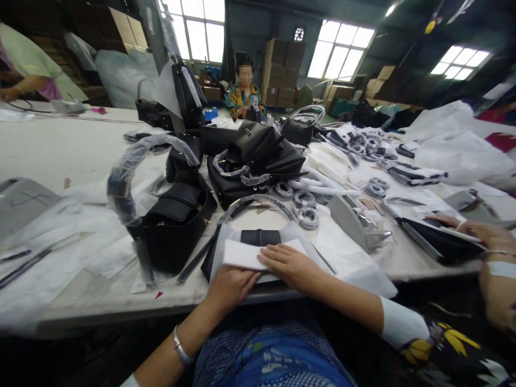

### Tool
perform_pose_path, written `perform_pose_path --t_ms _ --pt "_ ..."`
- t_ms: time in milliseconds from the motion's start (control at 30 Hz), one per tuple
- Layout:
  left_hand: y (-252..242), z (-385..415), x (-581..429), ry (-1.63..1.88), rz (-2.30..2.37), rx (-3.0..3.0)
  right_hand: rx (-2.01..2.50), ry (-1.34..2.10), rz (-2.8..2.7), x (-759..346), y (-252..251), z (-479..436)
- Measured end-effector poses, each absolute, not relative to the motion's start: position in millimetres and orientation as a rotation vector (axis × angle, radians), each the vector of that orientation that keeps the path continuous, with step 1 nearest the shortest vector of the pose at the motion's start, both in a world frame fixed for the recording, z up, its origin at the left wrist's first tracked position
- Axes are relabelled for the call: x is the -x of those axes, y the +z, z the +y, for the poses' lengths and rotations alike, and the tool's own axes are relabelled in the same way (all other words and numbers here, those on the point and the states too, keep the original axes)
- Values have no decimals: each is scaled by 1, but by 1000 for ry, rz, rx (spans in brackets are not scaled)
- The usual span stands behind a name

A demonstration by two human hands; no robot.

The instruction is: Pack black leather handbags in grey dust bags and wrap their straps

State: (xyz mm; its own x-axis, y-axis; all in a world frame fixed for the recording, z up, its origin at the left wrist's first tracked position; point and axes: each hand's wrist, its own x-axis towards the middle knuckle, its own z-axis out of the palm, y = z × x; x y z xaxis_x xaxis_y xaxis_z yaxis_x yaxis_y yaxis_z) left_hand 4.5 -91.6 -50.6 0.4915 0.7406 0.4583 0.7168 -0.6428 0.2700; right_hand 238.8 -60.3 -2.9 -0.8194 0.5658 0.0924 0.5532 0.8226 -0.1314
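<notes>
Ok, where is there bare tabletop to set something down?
Far left: the tabletop beyond the grey object, left of the black bags. Crowded: the middle, where the left hand and right hand touch a white pad, and the right, with coils and sheets.

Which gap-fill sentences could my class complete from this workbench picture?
1. The camera wearer's right hand rests on a rectangular, foam-like sheet coloured ____.
2. Their broad, silver metal bracelet circles the ____ wrist.
3. A co-worker's hand touches a flat, black, white-edged item on the picture's ____ side.
4. The smooth, rectangular handbag flap beyond the sheet is ____.

Answers: white; left; right; black.
</notes>
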Motion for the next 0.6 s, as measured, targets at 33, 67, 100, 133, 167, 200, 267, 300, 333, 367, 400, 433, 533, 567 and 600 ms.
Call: perform_pose_path --t_ms 33,67,100,133,167,200,267,300,333,367,400,433,533,567,600 --pt "-50 -91 -4 872 1298 -2681 890 158 -2902 -240 -1 -60" --pt "-50 -91 -4 888 1289 -2685 900 161 -2917 -241 1 -60" --pt "-50 -91 -4 903 1279 -2690 912 162 -2924 -242 3 -60" --pt "-51 -91 -4 920 1272 -2694 920 162 -2923 -242 4 -60" --pt "-51 -91 -4 938 1265 -2698 922 164 -2917 -242 4 -60" --pt "-52 -91 -4 957 1261 -2702 918 167 -2908 -242 4 -61" --pt "-53 -94 -4 995 1255 -2710 905 182 -2885 -243 2 -63" --pt "-53 -96 -4 1012 1255 -2713 901 191 -2870 -243 1 -64" --pt "-52 -99 -4 1028 1260 -2717 902 200 -2854 -244 0 -65" --pt "-49 -102 -4 1040 1266 -2721 910 207 -2838 -244 -1 -66" --pt "-45 -106 -4 1056 1276 -2722 922 213 -2825 -245 -1 -67" --pt "-39 -110 -4 1080 1290 -2722 936 216 -2812 -245 -1 -68" --pt "-20 -118 -8 1209 1331 -2725 966 210 -2784 -243 -1 -69" --pt "-15 -117 -10 1242 1327 -2733 969 201 -2775 -242 -2 -70" --pt "-12 -116 -13 1242 1316 -2745 967 190 -2766 -241 -2 -71"
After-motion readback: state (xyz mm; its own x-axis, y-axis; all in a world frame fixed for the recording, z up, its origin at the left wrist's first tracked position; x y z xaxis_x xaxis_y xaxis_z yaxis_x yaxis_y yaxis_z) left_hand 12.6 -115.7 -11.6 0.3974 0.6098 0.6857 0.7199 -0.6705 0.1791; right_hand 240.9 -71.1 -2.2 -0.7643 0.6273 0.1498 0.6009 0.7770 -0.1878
